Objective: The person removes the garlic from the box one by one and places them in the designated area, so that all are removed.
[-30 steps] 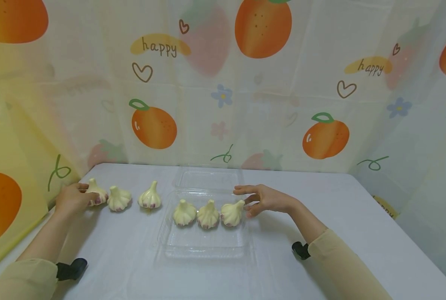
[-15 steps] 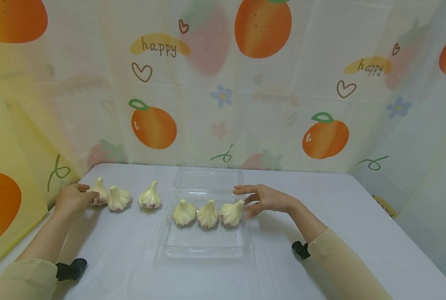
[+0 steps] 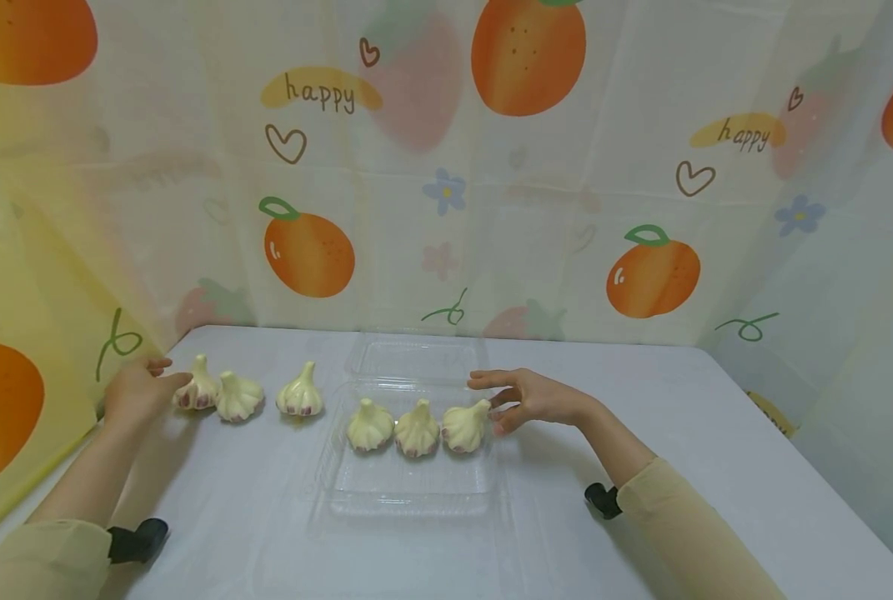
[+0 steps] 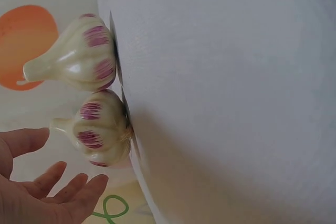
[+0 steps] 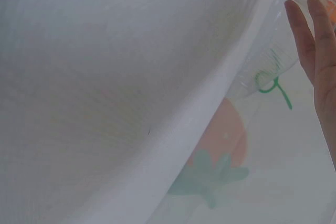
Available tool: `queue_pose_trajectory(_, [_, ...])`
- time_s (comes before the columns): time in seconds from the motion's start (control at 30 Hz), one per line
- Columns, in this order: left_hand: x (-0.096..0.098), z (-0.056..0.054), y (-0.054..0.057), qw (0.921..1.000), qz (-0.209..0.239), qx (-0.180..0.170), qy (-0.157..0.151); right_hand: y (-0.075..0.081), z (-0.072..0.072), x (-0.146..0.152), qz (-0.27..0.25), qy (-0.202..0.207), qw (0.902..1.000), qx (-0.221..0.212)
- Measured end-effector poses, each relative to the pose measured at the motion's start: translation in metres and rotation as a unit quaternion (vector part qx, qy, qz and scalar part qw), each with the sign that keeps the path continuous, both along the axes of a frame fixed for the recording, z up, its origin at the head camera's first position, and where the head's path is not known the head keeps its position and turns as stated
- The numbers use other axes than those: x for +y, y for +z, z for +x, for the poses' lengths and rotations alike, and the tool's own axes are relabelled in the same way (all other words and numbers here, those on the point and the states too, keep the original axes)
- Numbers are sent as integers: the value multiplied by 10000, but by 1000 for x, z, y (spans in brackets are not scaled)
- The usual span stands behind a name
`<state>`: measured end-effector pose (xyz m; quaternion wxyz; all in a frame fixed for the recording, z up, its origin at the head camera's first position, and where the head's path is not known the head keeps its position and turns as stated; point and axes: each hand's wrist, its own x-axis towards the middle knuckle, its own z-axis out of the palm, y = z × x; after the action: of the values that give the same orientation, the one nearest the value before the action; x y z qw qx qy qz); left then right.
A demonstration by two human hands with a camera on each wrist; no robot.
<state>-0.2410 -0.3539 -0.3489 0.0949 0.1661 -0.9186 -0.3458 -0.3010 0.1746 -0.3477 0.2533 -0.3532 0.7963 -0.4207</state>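
Note:
In the head view my left hand is beside the leftmost garlic bulb, its fingers loosely spread. The left wrist view shows a gap between those fingers and the nearest garlic bulb. A second garlic bulb stands against the first, and a third garlic bulb sits apart to their right. Three more bulbs stand in a row inside a clear plastic box. My right hand hovers at the box's right side with relaxed fingers, close to the right-hand garlic bulb; whether it touches is unclear.
The box's clear lid lies folded back behind it. A white cloth covers the table. A curtain printed with oranges hangs along the back and sides. Each wrist carries a black camera mount.
My left hand slid the leftmost garlic bulb slightly right against its neighbour, then let go and drew back a little to the left. My right hand stayed still.

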Motion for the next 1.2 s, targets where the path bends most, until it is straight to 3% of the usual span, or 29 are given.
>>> queue_pose_trajectory(0.63, [25, -3, 17, 9925, 682, 821, 593, 0, -1, 0, 10, -5, 10000, 21])
queue_pose_trajectory(1.2, [86, 2, 38, 9869, 907, 1288, -348, -1, -1, 0, -31, 6, 10000, 10])
